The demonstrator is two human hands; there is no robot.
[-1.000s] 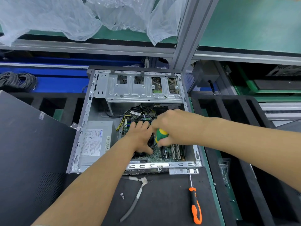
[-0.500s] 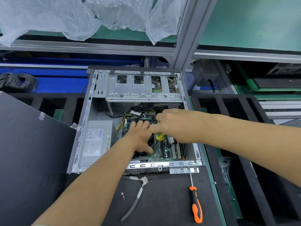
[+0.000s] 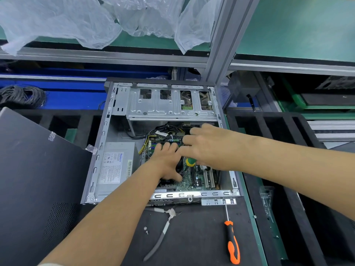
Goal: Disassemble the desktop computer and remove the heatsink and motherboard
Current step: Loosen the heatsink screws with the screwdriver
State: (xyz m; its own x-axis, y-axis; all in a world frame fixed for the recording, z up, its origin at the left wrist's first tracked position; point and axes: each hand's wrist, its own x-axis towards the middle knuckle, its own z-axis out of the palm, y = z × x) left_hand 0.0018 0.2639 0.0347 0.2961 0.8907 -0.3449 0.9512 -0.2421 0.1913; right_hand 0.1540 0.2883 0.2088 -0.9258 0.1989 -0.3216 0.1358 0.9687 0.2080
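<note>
The open computer case (image 3: 107, 150) lies on the black mat, with the green motherboard (image 3: 194, 179) in its right half. My left hand (image 3: 167, 162) lies on the dark heatsink fan (image 3: 179, 167) and covers most of it, fingers pointing away from me. My right hand (image 3: 209, 146) hovers just right of it, blurred, fingers stretched out to the left. A screwdriver's green-and-yellow handle (image 3: 190, 162) stands on the board under that hand's palm. Whether the thumb touches the handle is hidden.
The grey power supply (image 3: 113, 167) fills the case's left half and the drive cage (image 3: 169, 104) its far end. On the mat lie pliers (image 3: 163, 233), a loose screw (image 3: 146, 229) and an orange screwdriver (image 3: 232, 244). The black side panel (image 3: 32, 169) sits left, foam trays (image 3: 288, 189) right.
My right hand let go its fist grip on the green-and-yellow handle, rose slightly and stretched its fingers to the left. My left hand has stayed on the heatsink fan.
</note>
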